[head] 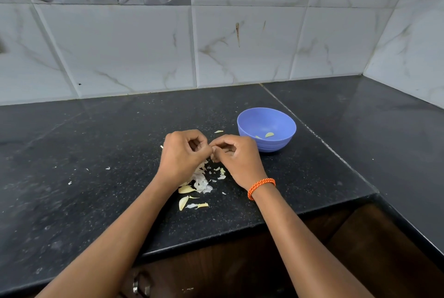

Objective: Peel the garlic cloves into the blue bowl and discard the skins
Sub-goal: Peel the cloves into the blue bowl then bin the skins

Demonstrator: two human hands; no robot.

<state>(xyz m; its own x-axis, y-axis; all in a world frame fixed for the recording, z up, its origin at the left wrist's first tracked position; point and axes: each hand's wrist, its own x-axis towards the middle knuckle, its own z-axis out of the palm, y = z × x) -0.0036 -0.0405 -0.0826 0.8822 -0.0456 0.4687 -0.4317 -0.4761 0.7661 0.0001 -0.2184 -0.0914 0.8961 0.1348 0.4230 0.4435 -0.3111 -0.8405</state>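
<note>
My left hand (183,153) and my right hand (234,157) meet fingertip to fingertip above the black counter, fingers curled, pinching a garlic clove that is almost wholly hidden between them. Right of the hands stands the blue bowl (249,119) with two peeled cloves (269,134) inside. Under and just in front of the hands lies a heap of white garlic skins (201,183). Two unpeeled cloves lie nearer me, one clove (185,189) beside the heap and another clove (183,202) closer to the counter's edge.
The black granite counter (96,153) runs left and turns a corner at the right, backed by a tiled wall (216,45). Small skin scraps (107,168) dot the counter to the left. The counter's front edge (240,225) drops to dark cabinets.
</note>
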